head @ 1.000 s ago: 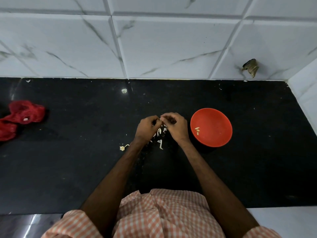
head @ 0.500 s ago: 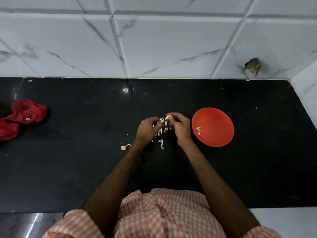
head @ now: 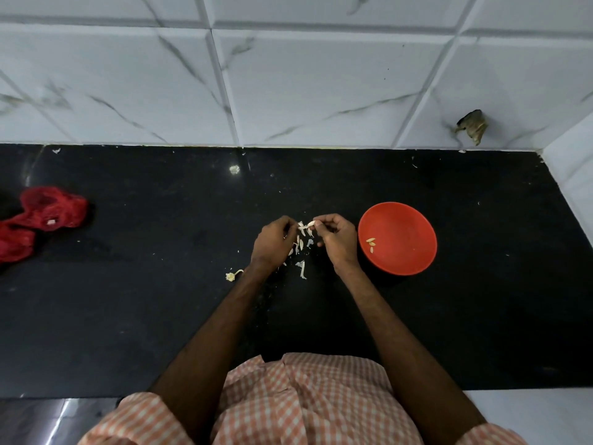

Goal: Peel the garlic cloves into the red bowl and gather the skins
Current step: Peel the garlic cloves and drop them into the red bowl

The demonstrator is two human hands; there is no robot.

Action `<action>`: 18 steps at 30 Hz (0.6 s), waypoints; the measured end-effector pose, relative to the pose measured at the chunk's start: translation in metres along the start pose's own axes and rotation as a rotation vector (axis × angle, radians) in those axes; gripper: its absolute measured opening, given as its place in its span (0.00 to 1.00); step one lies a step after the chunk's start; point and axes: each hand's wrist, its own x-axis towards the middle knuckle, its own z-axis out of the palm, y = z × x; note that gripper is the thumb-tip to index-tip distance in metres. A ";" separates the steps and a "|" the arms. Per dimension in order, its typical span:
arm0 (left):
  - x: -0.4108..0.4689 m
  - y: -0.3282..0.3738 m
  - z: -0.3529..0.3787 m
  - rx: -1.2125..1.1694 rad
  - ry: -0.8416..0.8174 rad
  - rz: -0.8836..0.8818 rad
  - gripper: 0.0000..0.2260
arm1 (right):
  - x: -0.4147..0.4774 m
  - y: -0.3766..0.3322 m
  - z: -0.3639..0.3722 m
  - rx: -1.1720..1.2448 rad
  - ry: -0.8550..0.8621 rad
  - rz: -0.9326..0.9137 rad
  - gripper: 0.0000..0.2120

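Note:
My right hand (head: 337,240) pinches a pale garlic clove (head: 310,224) at its fingertips, just left of the red bowl (head: 417,220). My left hand (head: 272,244) is a little apart from it. Its curled fingertips pinch what looks like a shred of garlic skin (head: 301,224) coming off the clove. Loose white skins (head: 302,269) lie scattered on the black counter (head: 160,300) under and between my hands. Three peeled cloves (head: 371,243) sit at the left inside of the bowl.
A garlic stem stub (head: 231,276) lies left of my left wrist. A red mesh bag (head: 48,210) is crumpled at the far left. White marble tiles (head: 321,85) back the counter, with a brown scrap (head: 473,125) stuck at the right corner.
My hands, pressed together on the clove a second ago, have drawn slightly apart. The clove stays with my right hand, and pale skin shows between the fingertips.

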 end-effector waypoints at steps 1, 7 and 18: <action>0.000 0.001 0.000 -0.026 -0.008 -0.007 0.07 | 0.000 0.000 0.000 -0.013 0.001 -0.002 0.04; 0.001 0.006 0.005 -0.253 -0.051 -0.079 0.11 | 0.000 0.002 0.001 0.011 -0.002 0.012 0.04; -0.003 0.011 0.006 -0.394 -0.104 -0.061 0.06 | -0.002 -0.001 0.003 0.116 0.018 0.061 0.05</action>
